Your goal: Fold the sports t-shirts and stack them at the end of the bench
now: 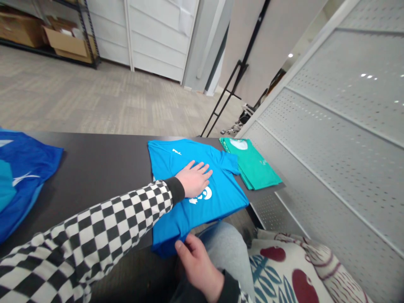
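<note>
A bright blue T-shirt (176,164) with a white logo lies partly folded on the black table (94,168), its lower end hanging over the near edge. My left hand (195,178), in a black-and-white checked sleeve, rests flat on the middle of the shirt with fingers stretched out. My right hand (198,266) is below the table edge, thumb and fingers pinching the hanging hem of the blue shirt.
A folded green T-shirt stack (252,166) lies just right of the blue one. More blue cloth (22,176) sits at the table's left end. A perforated grey panel (341,139) stands to the right. A patterned cushion (290,269) is by my knee.
</note>
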### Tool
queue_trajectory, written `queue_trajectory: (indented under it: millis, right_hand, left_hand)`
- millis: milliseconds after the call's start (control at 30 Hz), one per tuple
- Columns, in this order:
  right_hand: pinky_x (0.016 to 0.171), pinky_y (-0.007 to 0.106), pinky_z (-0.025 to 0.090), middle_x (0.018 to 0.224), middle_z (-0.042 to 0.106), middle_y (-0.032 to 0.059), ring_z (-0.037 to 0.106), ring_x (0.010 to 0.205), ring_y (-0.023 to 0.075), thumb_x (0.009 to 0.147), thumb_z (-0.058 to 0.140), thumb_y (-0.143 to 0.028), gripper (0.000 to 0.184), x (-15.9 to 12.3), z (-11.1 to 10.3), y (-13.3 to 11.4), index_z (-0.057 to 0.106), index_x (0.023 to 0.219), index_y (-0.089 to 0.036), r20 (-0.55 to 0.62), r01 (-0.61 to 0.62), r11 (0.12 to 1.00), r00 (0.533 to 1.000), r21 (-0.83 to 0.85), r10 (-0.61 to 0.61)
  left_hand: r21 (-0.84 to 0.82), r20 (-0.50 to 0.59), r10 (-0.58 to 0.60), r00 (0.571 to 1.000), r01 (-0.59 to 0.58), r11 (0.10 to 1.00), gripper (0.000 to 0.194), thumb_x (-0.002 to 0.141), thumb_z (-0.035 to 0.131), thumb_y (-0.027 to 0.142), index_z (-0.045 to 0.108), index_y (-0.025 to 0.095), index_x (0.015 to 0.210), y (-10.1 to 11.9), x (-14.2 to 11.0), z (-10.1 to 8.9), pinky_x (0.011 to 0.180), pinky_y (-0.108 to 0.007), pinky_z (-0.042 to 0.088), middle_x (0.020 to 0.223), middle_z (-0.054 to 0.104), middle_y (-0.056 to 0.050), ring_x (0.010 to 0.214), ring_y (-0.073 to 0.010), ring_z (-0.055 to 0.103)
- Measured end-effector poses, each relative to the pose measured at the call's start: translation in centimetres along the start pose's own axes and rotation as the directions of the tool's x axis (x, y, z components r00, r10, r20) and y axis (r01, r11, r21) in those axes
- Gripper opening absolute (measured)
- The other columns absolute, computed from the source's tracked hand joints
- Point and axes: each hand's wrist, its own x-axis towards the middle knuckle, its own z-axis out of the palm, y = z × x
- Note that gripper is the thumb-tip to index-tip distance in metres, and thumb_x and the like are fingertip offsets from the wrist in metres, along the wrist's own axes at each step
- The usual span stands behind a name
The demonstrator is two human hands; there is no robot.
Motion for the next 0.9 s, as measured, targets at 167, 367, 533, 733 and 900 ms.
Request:
queue_trajectory:
  millis: [167, 367, 533, 733, 900]
  right_hand:
    - [0.100, 0.040, 0.056, 0.108, 0.081, 0.0079, 0.071, 0.104, 0.0266, 0.109, 0.065, -0.066, 0.047, 0.0, 0.0, -0.2, 0.083, 0.113, -0.023, 0.018, 0.008, 1.000, 1.000, 0.003, -0.008]
    - [0.102, 0.039, 0.056, 0.111, 0.082, 0.0079, 0.072, 0.106, 0.0264, 0.110, 0.065, -0.064, 0.045, 0.1, 0.0, -0.2, 0.082, 0.114, -0.022, 0.045, 0.007, 1.000, 0.999, 0.008, -0.007]
    - [0.102, 0.038, 0.056, 0.109, 0.081, 0.0079, 0.071, 0.105, 0.0258, 0.110, 0.064, -0.064, 0.046, 0.0, -0.1, -0.4, 0.082, 0.113, -0.022, 0.050, 0.012, 1.000, 0.999, -0.004, -0.012]
    - [0.102, 0.037, 0.055, 0.108, 0.080, 0.0070, 0.070, 0.105, 0.0249, 0.110, 0.063, -0.066, 0.047, 0.1, 0.1, -0.4, 0.081, 0.110, -0.023, 0.056, 0.009, 1.000, 0.998, 0.016, -0.009]
    - [0.097, 0.036, 0.055, 0.102, 0.079, 0.0065, 0.069, 0.099, 0.0242, 0.110, 0.063, -0.066, 0.048, 0.2, 0.2, -0.4, 0.081, 0.106, -0.022, 0.041, 0.006, 1.000, 0.999, 0.014, -0.006]
  left_hand:
    - [-0.050, -0.037, 0.111, 0.993, -0.112, 0.992, 0.062, 0.119, 0.025, 0.043, 0.045, 0.024, 0.176, -0.1, 0.2, -0.5, 0.141, -0.062, 0.020, 0.184, 0.040, -0.010, 0.173, -0.0318, 0.032]
    - [-0.095, 0.065, 0.079, 0.995, -0.072, 0.993, 0.067, 0.116, 0.040, 0.056, 0.046, 0.026, 0.176, 0.4, 0.2, -0.7, 0.140, -0.060, 0.025, 0.184, 0.036, -0.013, 0.173, -0.0328, 0.033]
    - [-0.145, -0.050, -0.054, 0.997, 0.046, 0.988, 0.071, 0.119, 0.022, 0.052, 0.039, 0.017, 0.178, -0.7, 0.6, -2.4, 0.142, -0.060, 0.019, 0.186, 0.032, -0.015, 0.175, -0.0315, 0.027]
    - [-0.032, 0.094, -0.138, 0.986, 0.141, 0.989, 0.071, 0.113, 0.041, 0.057, 0.045, 0.027, 0.176, -2.6, 0.0, -0.5, 0.139, -0.068, 0.019, 0.187, 0.031, -0.011, 0.174, -0.0404, 0.027]
    - [-0.001, -0.010, -0.159, 0.987, 0.159, 0.987, 0.069, 0.114, 0.037, 0.053, 0.049, 0.021, 0.174, -2.4, 0.2, -0.3, 0.138, -0.071, 0.018, 0.185, 0.035, -0.016, 0.172, -0.0423, 0.030]
